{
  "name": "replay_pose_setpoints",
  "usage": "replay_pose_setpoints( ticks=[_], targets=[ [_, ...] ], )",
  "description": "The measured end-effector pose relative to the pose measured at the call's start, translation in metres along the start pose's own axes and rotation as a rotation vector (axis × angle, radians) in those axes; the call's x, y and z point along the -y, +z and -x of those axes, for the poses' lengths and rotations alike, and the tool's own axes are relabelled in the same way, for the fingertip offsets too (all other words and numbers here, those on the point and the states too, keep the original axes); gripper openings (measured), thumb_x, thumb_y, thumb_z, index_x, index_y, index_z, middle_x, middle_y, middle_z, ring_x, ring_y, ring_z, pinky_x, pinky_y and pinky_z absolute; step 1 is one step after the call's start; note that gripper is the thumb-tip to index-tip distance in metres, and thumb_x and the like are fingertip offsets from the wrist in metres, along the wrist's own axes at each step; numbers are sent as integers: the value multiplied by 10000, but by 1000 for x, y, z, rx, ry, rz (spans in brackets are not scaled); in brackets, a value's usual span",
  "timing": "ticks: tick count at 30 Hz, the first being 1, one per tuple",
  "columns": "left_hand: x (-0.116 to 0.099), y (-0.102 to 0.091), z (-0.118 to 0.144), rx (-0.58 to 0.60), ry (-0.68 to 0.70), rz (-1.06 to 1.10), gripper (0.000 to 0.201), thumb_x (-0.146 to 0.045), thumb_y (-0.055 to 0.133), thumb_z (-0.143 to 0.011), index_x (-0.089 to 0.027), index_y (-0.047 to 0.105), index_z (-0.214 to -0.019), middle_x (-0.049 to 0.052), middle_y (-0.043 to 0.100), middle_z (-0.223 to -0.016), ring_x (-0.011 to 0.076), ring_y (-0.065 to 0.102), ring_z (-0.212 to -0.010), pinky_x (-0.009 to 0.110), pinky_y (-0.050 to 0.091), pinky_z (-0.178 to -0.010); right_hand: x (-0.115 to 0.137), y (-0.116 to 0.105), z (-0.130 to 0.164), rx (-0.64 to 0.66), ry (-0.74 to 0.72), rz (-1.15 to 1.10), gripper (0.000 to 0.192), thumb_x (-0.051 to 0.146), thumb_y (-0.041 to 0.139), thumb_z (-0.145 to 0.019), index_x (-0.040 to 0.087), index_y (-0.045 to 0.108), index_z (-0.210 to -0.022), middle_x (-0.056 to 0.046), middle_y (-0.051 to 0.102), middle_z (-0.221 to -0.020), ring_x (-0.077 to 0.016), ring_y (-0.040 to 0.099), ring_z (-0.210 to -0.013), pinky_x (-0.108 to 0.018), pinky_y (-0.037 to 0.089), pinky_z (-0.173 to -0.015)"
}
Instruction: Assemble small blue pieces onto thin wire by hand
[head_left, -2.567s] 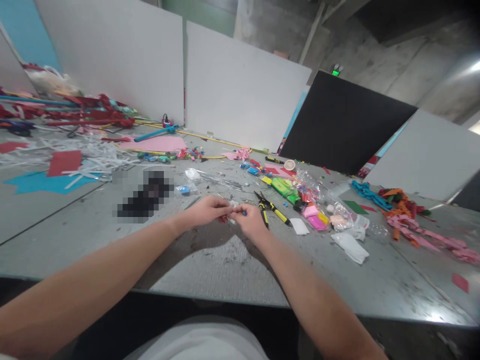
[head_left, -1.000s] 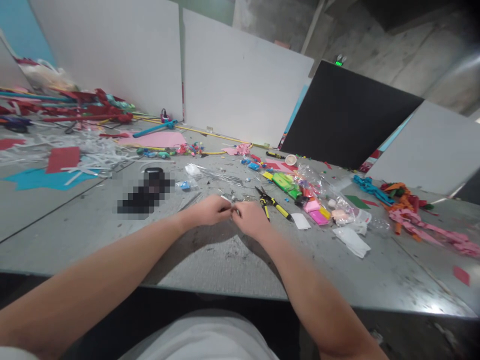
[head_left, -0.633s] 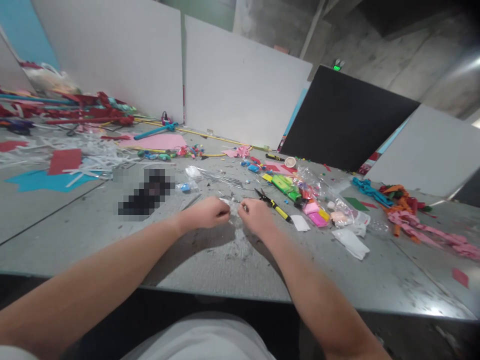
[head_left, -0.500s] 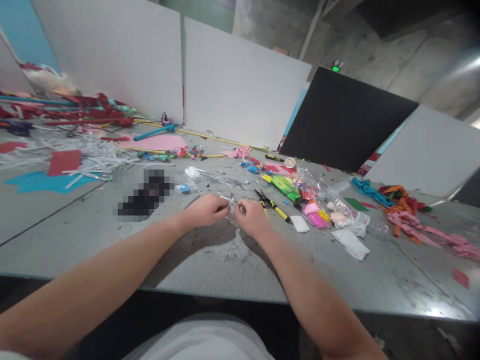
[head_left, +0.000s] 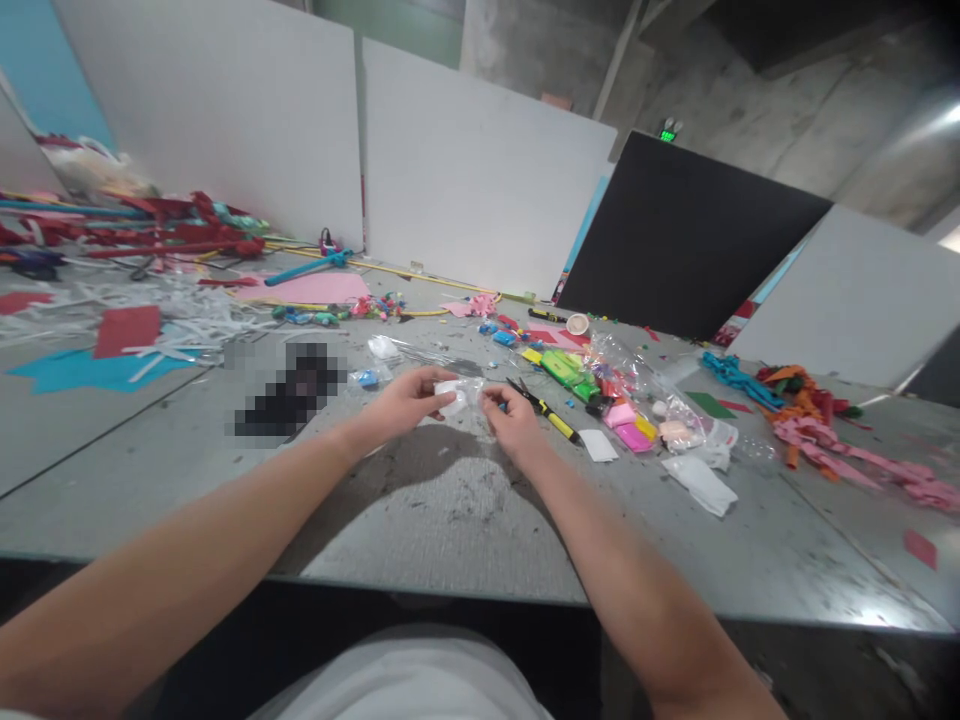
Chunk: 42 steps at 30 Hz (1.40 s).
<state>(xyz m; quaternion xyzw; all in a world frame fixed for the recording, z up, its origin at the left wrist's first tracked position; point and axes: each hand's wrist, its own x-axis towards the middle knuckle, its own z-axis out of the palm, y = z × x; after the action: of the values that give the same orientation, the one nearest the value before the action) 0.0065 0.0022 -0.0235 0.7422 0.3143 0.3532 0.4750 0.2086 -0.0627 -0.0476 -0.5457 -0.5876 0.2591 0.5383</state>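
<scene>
Both hands up over the grey tabletop (head_left: 465, 520). Our left hand (head_left: 409, 400) and right hand (head_left: 514, 420) have fingers pinched on a small crinkled clear plastic bag with a white lump (head_left: 456, 396). We judge it light, limp, slippery; best gripped at the edges.

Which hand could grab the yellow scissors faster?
Probably the right hand. The yellow-handled scissors lie just beside it on the table, while the left hand sits farther away, pinching the small clear packet.
</scene>
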Motion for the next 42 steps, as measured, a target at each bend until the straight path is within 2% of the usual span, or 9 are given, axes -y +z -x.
replay_pose_setpoints(
  ticks=[3, 8, 14, 16, 21, 27, 35, 39, 42],
  targets=[
    [-1, 1, 0, 37, -19, -8, 453, -420, 739, -863, -154, 647, -1219, -38, 585, -689, 142, 621, -660, 275, 554, -647, 2, -2, 2, -42, -55, 31, 294, 476, 690, -773, 214, 632, -892, 25, 551, -748, -133, 471, -638, -279, 421, -669],
    [-3, -1, 2, 78, -5, -80, 411, -410, 712, -884, -149, 665, -1199, -51, 548, -640, 125, 568, -604, 249, 525, -589, 5, -5, 4, 16, -128, 107, 211, 418, 701, -806, 214, 738, -844, 4, 593, -696, -159, 504, -659, -300, 422, -684],
    [1, -6, 0, 103, -5, -85, 482, -443, 689, -887, -160, 682, -1277, -13, 624, -759, 132, 582, -670, 263, 540, -636, 2, -3, 4, 141, -282, 188, 331, 431, 569, -959, 194, 798, -926, -79, 759, -890, -216, 659, -844, -325, 468, -800],
    [1, -6, -1, 120, -22, -96, 493, -440, 676, -894, -155, 689, -1295, 0, 642, -779, 131, 577, -671, 261, 524, -637, -1, -1, 4, 163, -271, 200, 365, 442, 541, -977, 192, 803, -1024, -73, 764, -908, -217, 666, -853, -318, 467, -795],
    [0, -5, 0, 155, -21, -88, 494, -421, 680, -894, -167, 699, -1317, 53, 728, -927, 150, 609, -748, 264, 509, -673, -7, 3, 5, 176, -159, 201, 418, 446, 611, -933, 198, 775, -1226, 13, 622, -703, -157, 534, -684, -267, 422, -683],
    [0, -5, 0, 187, -28, -120, 528, -397, 657, -911, -147, 671, -1376, 91, 758, -1039, 168, 621, -796, 272, 471, -693, -6, 4, 5, 220, -124, 160, 382, 481, 654, -881, 163, 808, -1027, 40, 460, -631, -128, 414, -637, -254, 347, -634],
    [3, -2, -1, 114, -67, -104, 533, -431, 696, -886, -125, 697, -1322, 12, 665, -722, 151, 559, -641, 262, 405, -604, -4, 4, 5, 207, -155, 220, 296, 385, 654, -881, 167, 807, -1010, 35, 524, -647, -126, 432, -631, -259, 338, -642],
    [3, -3, -1, 163, -65, 73, 658, -355, 823, -761, -156, 663, -1368, 55, 746, -906, 167, 636, -755, 289, 481, -704, -9, 5, 3, 186, -120, 240, 415, 378, 660, -888, 158, 787, -1216, 29, 563, -667, -128, 440, -625, -265, 356, -656],
    [3, -4, 0, 225, -96, 129, 790, -268, 892, -648, -163, 653, -1393, 61, 763, -933, 177, 654, -764, 306, 499, -726, -12, 4, 2, 220, -104, 237, 449, 387, 672, -882, 155, 777, -1252, 18, 594, -688, -133, 453, -636, -268, 366, -660]
  ],
)
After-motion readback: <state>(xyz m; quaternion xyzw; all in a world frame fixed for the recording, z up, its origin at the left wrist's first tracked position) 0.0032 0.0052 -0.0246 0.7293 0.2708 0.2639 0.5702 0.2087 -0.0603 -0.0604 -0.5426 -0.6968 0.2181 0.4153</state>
